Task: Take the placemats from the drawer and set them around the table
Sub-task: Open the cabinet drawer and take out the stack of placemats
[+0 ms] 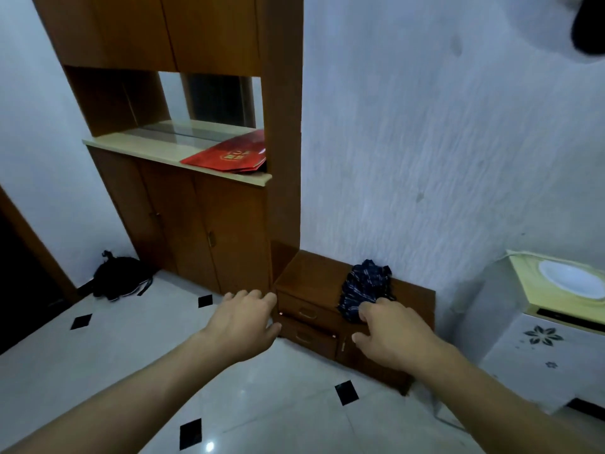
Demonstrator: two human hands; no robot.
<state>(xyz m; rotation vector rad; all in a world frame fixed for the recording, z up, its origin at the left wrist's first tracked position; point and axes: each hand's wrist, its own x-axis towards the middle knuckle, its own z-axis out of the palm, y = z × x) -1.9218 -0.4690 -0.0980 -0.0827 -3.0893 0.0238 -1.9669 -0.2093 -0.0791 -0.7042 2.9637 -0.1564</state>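
L hand (242,322) & R hand (393,335): fingers (253,295) loose, gripping nothing, before two closed brown drawers (306,312).

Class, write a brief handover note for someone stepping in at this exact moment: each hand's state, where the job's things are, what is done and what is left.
Left hand: open, holding nothing, reaching toward the left edge of the low cabinet.
Right hand: open, holding nothing, its fingers by the dark patterned cloth on the cabinet top; contact unclear.
Upper drawer and lower drawer: both look closed.
Placemats: none in view.
Done: nothing yet.
Left: open a drawer, take out the placemats, set them around the table.
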